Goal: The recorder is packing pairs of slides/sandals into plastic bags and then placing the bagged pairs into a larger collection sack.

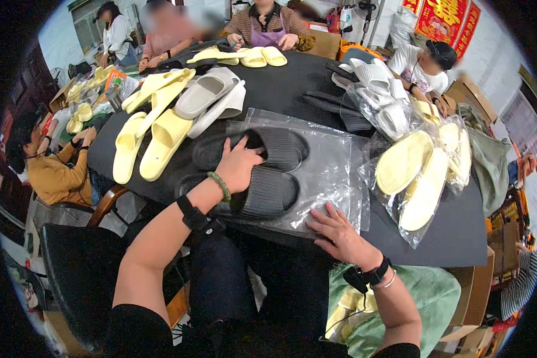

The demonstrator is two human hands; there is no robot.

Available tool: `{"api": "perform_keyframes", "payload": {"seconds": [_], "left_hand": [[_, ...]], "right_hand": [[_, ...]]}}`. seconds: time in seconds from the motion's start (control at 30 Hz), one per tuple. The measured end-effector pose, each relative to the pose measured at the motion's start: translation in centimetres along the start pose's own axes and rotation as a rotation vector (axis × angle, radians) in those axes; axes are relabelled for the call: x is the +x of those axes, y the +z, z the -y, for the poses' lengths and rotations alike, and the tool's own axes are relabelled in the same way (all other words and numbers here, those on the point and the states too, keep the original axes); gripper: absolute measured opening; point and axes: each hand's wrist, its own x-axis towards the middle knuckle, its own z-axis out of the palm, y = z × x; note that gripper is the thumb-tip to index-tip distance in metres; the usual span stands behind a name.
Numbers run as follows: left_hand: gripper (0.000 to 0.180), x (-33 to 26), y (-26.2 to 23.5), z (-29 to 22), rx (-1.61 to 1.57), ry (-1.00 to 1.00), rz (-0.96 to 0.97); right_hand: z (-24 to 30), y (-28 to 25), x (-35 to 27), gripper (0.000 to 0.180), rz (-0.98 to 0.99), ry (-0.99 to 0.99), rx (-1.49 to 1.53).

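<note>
In the head view, a pair of black ribbed slide slippers lies side by side on a clear plastic bag [334,173] on the black table. My left hand [238,164], a green bangle at its wrist, rests over the gap between them. Its fingers are spread and touch the far slipper [285,146] around its foot opening; the near slipper [265,194] is partly behind the hand and wrist. Flat on the bag's near right corner lies my right hand [343,235], fingers apart, holding nothing. Part of the bag is hidden under the slippers.
Yellow slippers [164,140] and grey slippers [206,95] lie left on the table [435,244]. Bagged yellow slippers [409,167] and bagged white slippers [394,119] sit to the right, black slippers [340,107] behind. Several people work around it. A green sack [423,298] stands below.
</note>
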Motion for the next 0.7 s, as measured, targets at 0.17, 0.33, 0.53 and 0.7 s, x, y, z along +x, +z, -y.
{"api": "perform_keyframes", "payload": {"seconds": [0.17, 0.33, 0.53, 0.7], "left_hand": [[0.032, 0.6, 2.0, 1.4, -0.16, -0.164, 0.202], [0.03, 1.3, 0.4, 0.1, -0.105, -0.116, 0.165], [0.027, 3.3, -0.6, 0.3, 0.028, 0.012, -0.04], [0.029, 3.4, -1.3, -1.0, 0.102, 0.045, -0.077]], "right_hand": [[1.0, -1.0, 0.1, 0.055, 0.0, 0.057, -0.042], [-2.2, -4.9, 3.3, 0.035, -0.393, 0.27, 0.16], [-9.8, -5.0, 7.7, 0.069, -0.361, 0.543, -0.09], [-11.5, -2.4, 7.1, 0.073, -0.343, 0.639, -0.084]]}}
